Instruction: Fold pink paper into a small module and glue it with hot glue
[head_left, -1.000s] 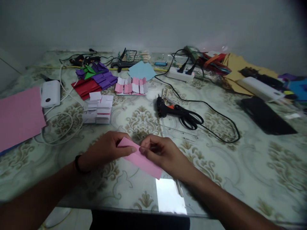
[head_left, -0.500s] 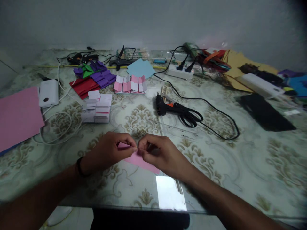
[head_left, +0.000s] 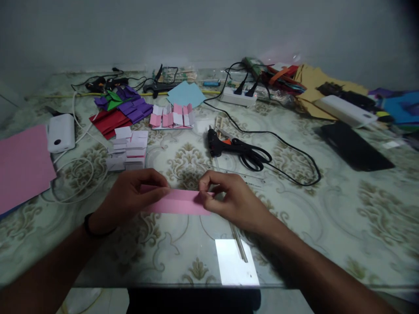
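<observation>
A folded pink paper strip (head_left: pixel 178 202) lies level just above the glass tabletop (head_left: pixel 327 226), held at both ends. My left hand (head_left: pixel 131 196) pinches its left end with thumb and fingers closed. At the strip's right end my right hand (head_left: pixel 234 200) pinches it the same way. A dark band sits on my left wrist.
Behind the hands lie a stack of folded white-and-pink pieces (head_left: pixel 129 148), pink folded units (head_left: pixel 172 117), purple, red and green folded paper (head_left: pixel 119 107), a black glue gun (head_left: pixel 229 146) with its cable, a power strip (head_left: pixel 237 97), a white power bank (head_left: pixel 60 132) and a pink sheet (head_left: pixel 21 165) at left.
The pink strip has turned from a slant to level. My hands have slid apart from its middle to its two ends.
</observation>
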